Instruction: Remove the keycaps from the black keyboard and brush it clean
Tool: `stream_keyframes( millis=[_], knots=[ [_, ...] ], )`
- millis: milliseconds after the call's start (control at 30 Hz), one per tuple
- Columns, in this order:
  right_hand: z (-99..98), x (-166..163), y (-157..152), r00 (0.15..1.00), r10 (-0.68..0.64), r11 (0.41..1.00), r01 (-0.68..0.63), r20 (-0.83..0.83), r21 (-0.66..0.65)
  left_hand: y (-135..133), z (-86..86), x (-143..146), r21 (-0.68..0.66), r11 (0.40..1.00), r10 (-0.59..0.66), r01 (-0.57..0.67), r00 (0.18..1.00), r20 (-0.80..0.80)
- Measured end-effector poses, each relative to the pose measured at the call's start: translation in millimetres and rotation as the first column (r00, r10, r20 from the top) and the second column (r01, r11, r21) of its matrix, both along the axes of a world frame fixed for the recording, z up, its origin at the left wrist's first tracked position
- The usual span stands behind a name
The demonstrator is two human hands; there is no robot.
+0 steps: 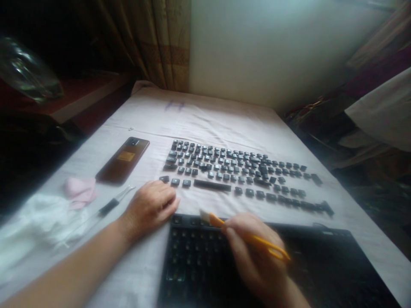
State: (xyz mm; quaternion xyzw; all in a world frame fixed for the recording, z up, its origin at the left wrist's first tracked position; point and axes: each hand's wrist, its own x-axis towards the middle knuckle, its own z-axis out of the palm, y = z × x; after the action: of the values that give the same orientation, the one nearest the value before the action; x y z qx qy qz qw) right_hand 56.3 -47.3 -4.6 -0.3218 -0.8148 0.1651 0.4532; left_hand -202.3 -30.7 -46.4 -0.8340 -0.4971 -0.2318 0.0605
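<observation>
My right hand [257, 244] is closed around a small paintbrush with an orange handle [271, 247] and pale bristles [204, 216]. The bristles are over the far edge of a black keyboard [192, 269] with its keycaps off. Curled on the sheet beside the keyboard's far left corner is my left hand [152, 205], its fingers drawn in and nothing visible in them. Loose black keycaps [224, 162] lie beyond the keyboard in rows, with the long space bar [212, 185] among them.
A brown phone [123, 164] lies face down at the left. Near my left forearm are a pink cloth [80, 192], a white cloth [41, 222] and a thin tool with a black grip [108, 207]. All rest on a white sheet [205, 115].
</observation>
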Motion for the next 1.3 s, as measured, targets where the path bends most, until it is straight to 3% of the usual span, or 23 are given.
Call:
stream_keyframes(
  millis=[167, 433, 900, 1300],
  knots=[
    [-1.6, -1.2, 0.3, 0.998, -0.007, 1.000, 0.007, 0.055, 0.001, -0.3, -0.2, -0.1, -0.012, 1.000, 0.002, -0.002, 1.000, 0.008],
    [-2.9, -0.4, -1.6, 0.999, 0.004, 0.999, -0.006, -0.049, -0.050, -0.2, 0.9, 0.1, -0.016, 1.000, 0.006, -0.007, 1.000, -0.015],
    [-6.2, -6.8, -0.4, 0.997, 0.064, 0.996, -0.062, 0.032, -0.065, -0.4, 0.0, -0.3, -0.023, 1.000, 0.010, -0.010, 1.000, -0.020],
    [-6.2, -1.4, -3.1, 0.999, 0.025, 0.998, -0.026, -0.032, -0.055, 1.4, 0.3, -0.2, -0.006, 1.000, 0.008, -0.008, 1.000, -0.028]
  ],
)
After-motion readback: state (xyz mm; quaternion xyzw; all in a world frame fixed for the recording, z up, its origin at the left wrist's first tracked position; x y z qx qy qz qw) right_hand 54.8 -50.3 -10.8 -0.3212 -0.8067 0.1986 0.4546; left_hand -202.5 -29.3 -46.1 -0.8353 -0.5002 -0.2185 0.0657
